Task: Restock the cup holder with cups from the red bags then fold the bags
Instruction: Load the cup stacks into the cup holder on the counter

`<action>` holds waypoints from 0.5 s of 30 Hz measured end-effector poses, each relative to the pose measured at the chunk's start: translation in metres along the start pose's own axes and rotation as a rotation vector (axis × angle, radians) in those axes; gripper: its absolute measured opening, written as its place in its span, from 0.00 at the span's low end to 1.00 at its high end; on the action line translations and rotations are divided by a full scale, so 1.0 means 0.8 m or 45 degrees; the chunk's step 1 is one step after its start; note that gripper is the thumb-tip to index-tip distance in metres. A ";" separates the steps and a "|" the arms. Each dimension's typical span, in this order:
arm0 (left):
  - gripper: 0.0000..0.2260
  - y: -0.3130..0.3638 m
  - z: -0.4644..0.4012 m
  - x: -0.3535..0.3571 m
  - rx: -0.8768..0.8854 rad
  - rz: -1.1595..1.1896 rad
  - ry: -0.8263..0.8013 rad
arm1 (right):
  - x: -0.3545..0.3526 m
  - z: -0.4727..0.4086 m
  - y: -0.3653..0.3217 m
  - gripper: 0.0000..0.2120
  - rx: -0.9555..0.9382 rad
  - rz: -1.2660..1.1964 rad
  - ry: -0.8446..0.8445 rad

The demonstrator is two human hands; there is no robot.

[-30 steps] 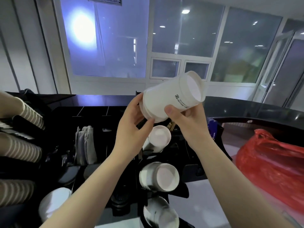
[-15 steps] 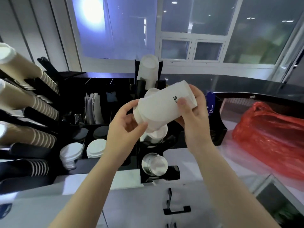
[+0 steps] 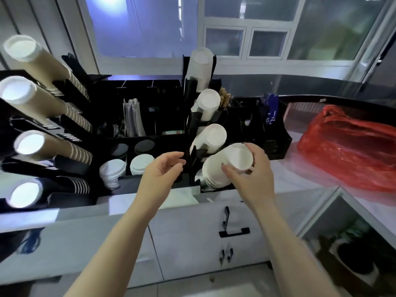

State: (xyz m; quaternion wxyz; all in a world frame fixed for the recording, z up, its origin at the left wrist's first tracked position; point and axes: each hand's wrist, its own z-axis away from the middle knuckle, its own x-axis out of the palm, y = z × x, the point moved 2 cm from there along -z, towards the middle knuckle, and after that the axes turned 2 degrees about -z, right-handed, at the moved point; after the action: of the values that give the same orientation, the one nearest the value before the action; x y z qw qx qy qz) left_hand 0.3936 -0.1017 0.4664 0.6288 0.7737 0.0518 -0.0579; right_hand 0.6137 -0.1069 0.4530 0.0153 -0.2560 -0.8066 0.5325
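Note:
My right hand (image 3: pixel 249 174) grips a stack of white paper cups (image 3: pixel 222 168) and holds it in the lowest slot of the black cup holder (image 3: pixel 191 125). Three more slots above carry white cup stacks (image 3: pixel 209 138). My left hand (image 3: pixel 164 171) hovers just left of the holder, fingers loosely curled, holding nothing. A red plastic bag (image 3: pixel 351 146) lies crumpled on the counter at the right.
A black rack at the left holds several brown ribbed cup stacks (image 3: pixel 49 144). A black organiser (image 3: pixel 150 116) holds lids, sleeves and stirrers. The white counter edge (image 3: pixel 107 206) runs below, with cabinet doors and black handles (image 3: pixel 233 230) underneath.
The stack came down from chest height into the lowest holder slot. My left hand let go of it and drew away to the left. The camera tilted downward.

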 end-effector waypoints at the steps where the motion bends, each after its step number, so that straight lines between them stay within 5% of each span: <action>1: 0.14 -0.003 0.007 -0.005 -0.013 0.000 0.007 | 0.007 0.006 0.005 0.30 -0.009 0.081 -0.023; 11: 0.13 -0.016 0.040 -0.054 -0.096 -0.011 0.102 | 0.044 -0.018 0.008 0.29 -0.050 0.445 -0.226; 15: 0.13 -0.020 0.043 -0.062 -0.112 -0.010 0.091 | 0.054 0.000 0.041 0.29 0.011 0.970 -0.395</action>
State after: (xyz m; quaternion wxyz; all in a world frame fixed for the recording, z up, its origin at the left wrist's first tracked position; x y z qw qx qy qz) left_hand 0.3415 -0.1323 0.4514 0.6598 0.7466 0.0796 -0.0303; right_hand 0.5896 -0.0784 0.4142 -0.3035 -0.4529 -0.6447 0.5359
